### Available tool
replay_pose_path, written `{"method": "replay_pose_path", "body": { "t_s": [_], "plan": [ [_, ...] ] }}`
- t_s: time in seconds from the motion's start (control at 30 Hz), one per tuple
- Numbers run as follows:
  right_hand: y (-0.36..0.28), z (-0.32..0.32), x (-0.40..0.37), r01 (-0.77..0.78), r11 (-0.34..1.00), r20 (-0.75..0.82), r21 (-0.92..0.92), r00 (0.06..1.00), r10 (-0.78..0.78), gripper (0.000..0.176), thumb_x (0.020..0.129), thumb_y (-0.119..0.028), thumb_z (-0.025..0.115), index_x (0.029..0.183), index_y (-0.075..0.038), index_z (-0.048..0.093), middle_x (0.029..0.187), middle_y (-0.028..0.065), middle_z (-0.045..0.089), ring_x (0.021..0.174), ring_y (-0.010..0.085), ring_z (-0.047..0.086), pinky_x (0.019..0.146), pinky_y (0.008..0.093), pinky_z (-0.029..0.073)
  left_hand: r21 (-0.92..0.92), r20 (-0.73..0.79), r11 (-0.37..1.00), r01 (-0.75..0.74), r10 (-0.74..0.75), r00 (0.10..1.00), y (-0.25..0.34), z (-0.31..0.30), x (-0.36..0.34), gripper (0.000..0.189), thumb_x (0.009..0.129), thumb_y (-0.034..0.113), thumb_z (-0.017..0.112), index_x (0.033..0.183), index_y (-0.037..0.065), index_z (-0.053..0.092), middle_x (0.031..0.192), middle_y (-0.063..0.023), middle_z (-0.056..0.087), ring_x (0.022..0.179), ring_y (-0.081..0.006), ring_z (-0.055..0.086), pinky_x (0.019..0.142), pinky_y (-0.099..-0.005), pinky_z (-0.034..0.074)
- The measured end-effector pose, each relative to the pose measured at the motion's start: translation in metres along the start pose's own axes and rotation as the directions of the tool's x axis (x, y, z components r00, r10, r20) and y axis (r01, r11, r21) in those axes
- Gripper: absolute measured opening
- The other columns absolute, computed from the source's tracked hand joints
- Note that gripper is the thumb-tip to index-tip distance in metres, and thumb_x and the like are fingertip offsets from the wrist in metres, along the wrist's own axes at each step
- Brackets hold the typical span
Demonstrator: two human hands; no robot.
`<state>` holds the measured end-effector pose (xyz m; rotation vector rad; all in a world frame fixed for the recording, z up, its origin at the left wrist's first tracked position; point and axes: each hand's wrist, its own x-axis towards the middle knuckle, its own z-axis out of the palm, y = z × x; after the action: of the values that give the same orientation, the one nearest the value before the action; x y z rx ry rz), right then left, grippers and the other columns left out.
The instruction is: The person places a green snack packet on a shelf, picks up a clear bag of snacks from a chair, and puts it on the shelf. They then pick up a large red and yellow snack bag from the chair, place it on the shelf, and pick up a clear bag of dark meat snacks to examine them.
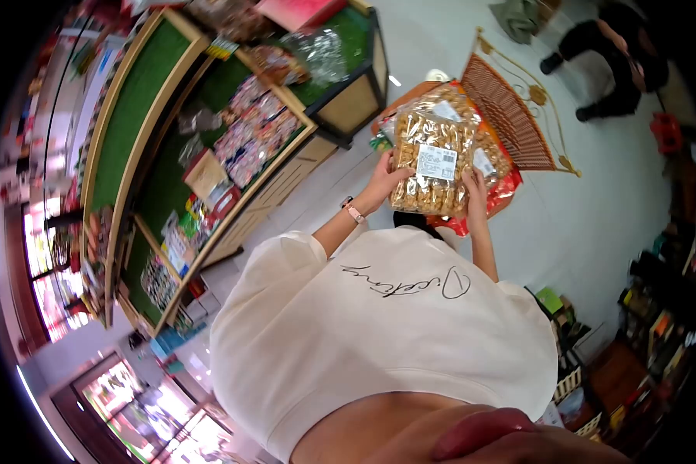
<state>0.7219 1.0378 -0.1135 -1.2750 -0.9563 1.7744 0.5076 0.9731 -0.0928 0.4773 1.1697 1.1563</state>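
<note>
Between my two hands is a clear plastic pack of golden-brown snack pieces [431, 131], with a white printed label [436, 162] on its face. My left hand [387, 182] grips the pack's left edge, thumb on top. My right hand [476, 195] holds its lower right edge. Under and behind it are more snack packs [493, 147], some with red edging and white labels. They rest on a chair with a woven brown back [505, 104] and a gold metal frame. The fingers beneath the held pack are hidden.
To the left stands a wooden display stand [274, 182] lined with green, holding many small wrapped goods [255, 131]. A person in dark clothes [607, 58] is at the upper right. Shelves of goods [653, 332] line the right side, above pale floor tiles [572, 216].
</note>
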Motion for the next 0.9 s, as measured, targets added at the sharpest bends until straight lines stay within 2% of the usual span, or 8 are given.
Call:
{"method": "replay_pose_path", "body": {
  "t_s": [0.1, 0.17, 0.3, 0.37, 0.43, 0.6, 0.83, 0.9],
  "plan": [
    [-0.013, 0.073, -0.029, -0.080, 0.997, 0.067, -0.006, 0.995, 0.080, 0.054, 0.083, -0.022, 0.057, 0.127, 0.000, 0.035, 0.112, 0.0098, 0.050, 0.104, 0.0150, 0.046, 0.089, 0.0257, 0.035, -0.181, -0.166, 0.978, -0.104, 0.074, 0.983, 0.002, -0.039, -0.073, 0.057, 0.079, 0.014, 0.060, 0.125, 0.003, 0.028, 0.112, -0.0105, 0.049, 0.099, -0.0143, 0.050, 0.081, -0.0271, 0.044],
    [-0.037, 0.122, -0.063, -0.165, 0.986, 0.297, 0.010, 0.942, 0.155, 0.057, 0.082, -0.022, 0.057, 0.129, -0.001, 0.034, 0.119, 0.0101, 0.047, 0.109, 0.0170, 0.045, 0.091, 0.0282, 0.036, -0.276, -0.291, 0.935, -0.222, 0.139, 0.947, -0.013, -0.069, -0.115, 0.055, 0.080, 0.015, 0.059, 0.123, 0.003, 0.029, 0.111, -0.0101, 0.049, 0.098, -0.0144, 0.051, 0.080, -0.0279, 0.045],
    [0.001, 0.184, -0.098, -0.223, 0.974, 0.545, -0.044, 0.811, 0.211, 0.052, 0.082, -0.024, 0.056, 0.125, -0.002, 0.037, 0.115, 0.0078, 0.049, 0.106, 0.0152, 0.046, 0.090, 0.0264, 0.034, -0.294, -0.433, 0.882, -0.369, 0.222, 0.874, -0.022, -0.107, -0.210, 0.054, 0.081, 0.013, 0.055, 0.126, 0.003, 0.028, 0.113, -0.0095, 0.048, 0.100, -0.0149, 0.050, 0.084, -0.0283, 0.043],
    [0.010, 0.213, -0.124, -0.160, 0.973, 0.566, -0.164, 0.793, 0.226, 0.052, 0.082, -0.025, 0.057, 0.125, -0.003, 0.038, 0.114, 0.0074, 0.049, 0.105, 0.0151, 0.045, 0.091, 0.0269, 0.034, -0.289, -0.532, 0.857, -0.426, 0.226, 0.816, -0.022, -0.107, -0.252, 0.049, 0.082, 0.013, 0.053, 0.124, 0.003, 0.031, 0.112, -0.0096, 0.049, 0.100, -0.0149, 0.050, 0.085, -0.0276, 0.042],
    [0.038, 0.230, -0.139, -0.215, 0.963, 0.633, -0.164, 0.725, 0.270, 0.049, 0.083, -0.027, 0.056, 0.123, -0.004, 0.039, 0.111, 0.0064, 0.051, 0.101, 0.0140, 0.048, 0.087, 0.0261, 0.037, -0.274, -0.620, 0.832, -0.483, 0.231, 0.750, -0.034, -0.113, -0.288, 0.047, 0.082, 0.014, 0.053, 0.122, 0.002, 0.032, 0.110, -0.0095, 0.050, 0.099, -0.0148, 0.050, 0.084, -0.0277, 0.042],
    [0.086, 0.272, -0.180, -0.215, 0.933, 0.754, -0.290, 0.549, 0.361, 0.047, 0.083, -0.027, 0.054, 0.121, -0.003, 0.041, 0.111, 0.0064, 0.052, 0.097, 0.0129, 0.051, 0.082, 0.0245, 0.040, -0.174, -0.753, 0.775, -0.608, 0.293, 0.589, -0.067, -0.124, -0.363, 0.053, 0.083, 0.016, 0.052, 0.128, 0.002, 0.028, 0.115, -0.0092, 0.046, 0.102, -0.0135, 0.046, 0.088, -0.0270, 0.038],
    [0.116, 0.339, -0.263, -0.100, 0.889, 0.794, -0.446, 0.415, 0.445, 0.050, 0.083, -0.029, 0.054, 0.122, 0.000, 0.041, 0.110, 0.0079, 0.053, 0.096, 0.0135, 0.051, 0.083, 0.0242, 0.039, -0.118, -0.897, 0.685, -0.719, 0.238, 0.373, -0.102, -0.145, -0.447, 0.052, 0.084, 0.017, 0.050, 0.129, 0.001, 0.029, 0.120, -0.0090, 0.044, 0.107, -0.0143, 0.042, 0.094, -0.0281, 0.032],
    [0.128, 0.356, -0.277, -0.111, 0.895, 0.837, -0.431, 0.322, 0.443, 0.050, 0.084, -0.029, 0.053, 0.122, 0.001, 0.041, 0.110, 0.0081, 0.052, 0.096, 0.0133, 0.050, 0.083, 0.0242, 0.039, -0.105, -0.923, 0.651, -0.752, 0.218, 0.317, -0.103, -0.153, -0.465, 0.052, 0.084, 0.017, 0.050, 0.128, 0.002, 0.029, 0.120, -0.0087, 0.044, 0.106, -0.0142, 0.043, 0.092, -0.0279, 0.033]
  ]
}}
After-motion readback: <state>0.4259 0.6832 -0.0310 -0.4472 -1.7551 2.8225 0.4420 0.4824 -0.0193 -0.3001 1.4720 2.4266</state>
